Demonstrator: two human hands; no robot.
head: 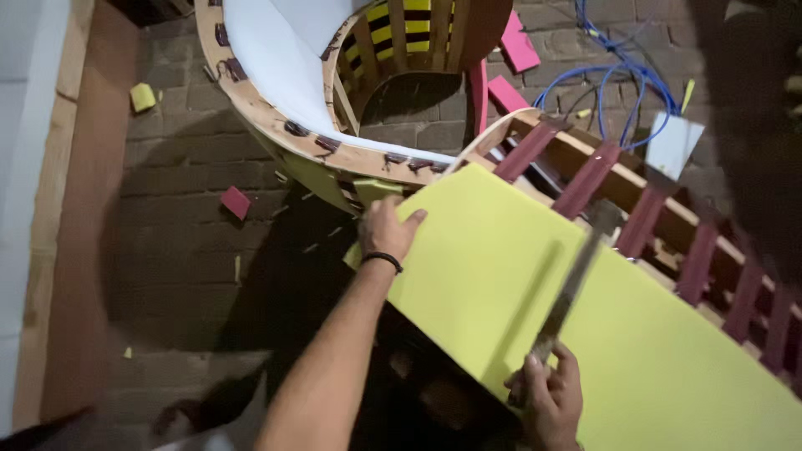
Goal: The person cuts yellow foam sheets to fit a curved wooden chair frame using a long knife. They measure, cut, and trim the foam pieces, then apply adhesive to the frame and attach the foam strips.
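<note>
Head view: left hand presses the yellow foam sheet steady while right hand grips a long blade laid across it.

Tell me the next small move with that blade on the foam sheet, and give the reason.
Probably draw the blade further along the yellow foam sheet. The right hand grips its handle with the blade lying on the sheet, and the left hand presses the sheet's far corner against the wooden frame, so the sheet looks steadied. Whether a cut is started, I cannot tell; the blade is blurred.
</note>
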